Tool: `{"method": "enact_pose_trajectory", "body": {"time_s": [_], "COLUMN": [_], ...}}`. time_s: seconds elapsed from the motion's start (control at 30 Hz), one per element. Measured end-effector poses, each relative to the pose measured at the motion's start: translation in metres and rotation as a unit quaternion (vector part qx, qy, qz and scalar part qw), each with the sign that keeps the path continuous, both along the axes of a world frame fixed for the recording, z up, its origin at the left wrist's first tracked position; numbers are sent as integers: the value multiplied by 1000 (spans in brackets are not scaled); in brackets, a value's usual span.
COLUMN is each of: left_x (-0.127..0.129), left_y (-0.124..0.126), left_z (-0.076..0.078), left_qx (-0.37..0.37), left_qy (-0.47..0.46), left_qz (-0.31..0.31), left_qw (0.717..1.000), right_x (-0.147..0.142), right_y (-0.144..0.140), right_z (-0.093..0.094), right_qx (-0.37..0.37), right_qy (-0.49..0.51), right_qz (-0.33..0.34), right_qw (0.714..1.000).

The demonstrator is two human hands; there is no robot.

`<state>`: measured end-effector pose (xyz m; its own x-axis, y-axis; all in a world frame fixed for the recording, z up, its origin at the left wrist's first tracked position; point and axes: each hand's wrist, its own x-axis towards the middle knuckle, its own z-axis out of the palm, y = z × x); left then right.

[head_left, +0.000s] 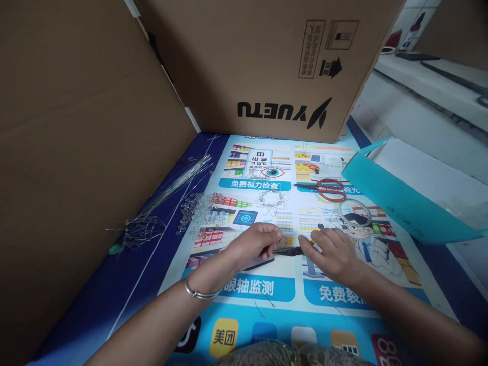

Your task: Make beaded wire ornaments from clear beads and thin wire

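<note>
1. pinched between thumb and fingertips, the left hand [254,244] closes on something small and thin, probably a bit of wire; what exactly it holds is too small to tell.
2. right hand [331,254] is closed around the handles of dark pliers [288,250], whose nose points left and meets the left fingertips.
3. the pliers lie between the two hands, just above the printed poster mat [267,290].
4. judging by its look, the wire would be light, springy and easy to kink, so it is best held close to the pliers' nose.
5. clear beads [202,213] sit near the left hand, with a bundle of wire strands [168,195] further left.
6. red-handled scissors [328,189] and a finished beaded wire piece [271,201] rest beyond the hands.
</note>
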<state>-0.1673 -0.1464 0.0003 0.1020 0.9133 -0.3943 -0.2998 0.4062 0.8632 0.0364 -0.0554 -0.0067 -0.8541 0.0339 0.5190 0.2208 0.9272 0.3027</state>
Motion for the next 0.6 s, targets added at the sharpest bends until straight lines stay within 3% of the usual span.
{"method": "enact_pose_trajectory", "body": {"time_s": [0.27,0.43,0.6], "left_x": [0,-3,-6], "left_y": [0,-2,-4], "left_z": [1,3,7], "left_qx": [11,77,129], "left_qy": [44,146,269], "left_qz": [16,0,-16], "left_qw": [999,986,954], "right_x": [0,0,0], "right_y": [0,-1,-5], "right_z": [1,0,3], "right_qx": [-18,-41,-86], "right_qy": [-10,-49,-108], "right_qz": [4,2,-13], "right_qw": [1000,998,990]}}
